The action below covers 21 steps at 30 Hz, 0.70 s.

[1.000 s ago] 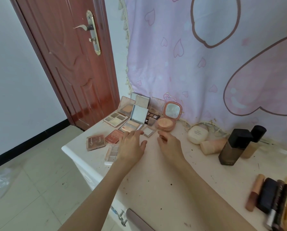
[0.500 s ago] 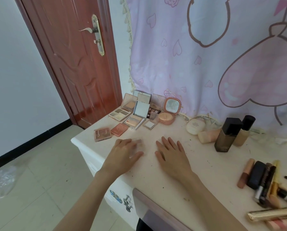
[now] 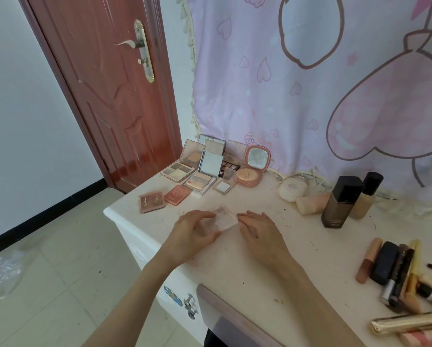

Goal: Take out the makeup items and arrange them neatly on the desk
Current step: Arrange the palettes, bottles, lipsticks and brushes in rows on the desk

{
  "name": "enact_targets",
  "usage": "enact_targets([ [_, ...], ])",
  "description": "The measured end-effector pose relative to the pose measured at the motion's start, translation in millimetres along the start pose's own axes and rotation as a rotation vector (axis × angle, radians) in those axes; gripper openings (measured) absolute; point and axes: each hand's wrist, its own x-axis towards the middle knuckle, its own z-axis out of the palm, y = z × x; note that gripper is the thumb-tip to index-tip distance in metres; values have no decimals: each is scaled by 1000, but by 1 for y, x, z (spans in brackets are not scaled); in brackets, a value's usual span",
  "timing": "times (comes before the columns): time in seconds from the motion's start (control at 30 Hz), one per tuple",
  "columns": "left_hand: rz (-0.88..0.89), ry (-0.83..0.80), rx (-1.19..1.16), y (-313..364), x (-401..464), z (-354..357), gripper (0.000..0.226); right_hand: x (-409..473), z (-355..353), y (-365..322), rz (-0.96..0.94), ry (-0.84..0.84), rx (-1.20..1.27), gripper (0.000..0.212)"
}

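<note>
I see both hands meeting on a small clear compact (image 3: 223, 219), held just above the surface (image 3: 247, 259) near its front-left part. It's a squarish, see-through plastic case w/ a pale pink pan inside — blurred, so I can't read any detail or tell if the lid is shut. My left hand (image 3: 193, 234) grips its left side, fingers curled over the top edge and thumb below. My right hand (image 3: 261, 232) touches the case's right edge w/ its fingertips; fingers look bent round that edge, a light pinch.

Behind, toward the back-left corner, sits the group of opened palettes (image 3: 205, 166): several w/ lids up and mirrors showing, plus a round peach powder compact (image 3: 251, 171) w/ its mirror upright. In front of them lie two closed pink cases, one brownish (image 3: 151, 202), one coral (image 3: 177, 194).

To the right: a white round-cornered case (image 3: 293, 189), a pale pink tube (image 3: 312, 203) on its side, a dark foundation bottle (image 3: 340, 201) and a beige one w/ black cap (image 3: 367, 196), both upright. Far right, lipsticks and pencils (image 3: 395, 269) lie side by side.
</note>
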Motion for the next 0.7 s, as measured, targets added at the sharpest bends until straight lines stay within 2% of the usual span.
enact_targets([
  [0.1,-51,46,-239,9,0,4,30,-7,-11,-8,129,39,402,22],
  [0.27,-34,-17,-458,26,-1,17,31,-8,-17,-16,152,106,793,20],
  [0.4,9,15,-399,33,-1,20,29,-7,-20,-18,87,46,1116,26],
  [0.5,40,-4,-351,40,-2,16,44,-5,-21,-18,103,-6,1269,46],
  [0.6,58,-57,-245,44,-1,12,51,-4,-22,-18,180,48,1287,56],
  [0.7,192,-126,-60,48,3,2,57,-2,-21,-17,253,75,1269,59],
])
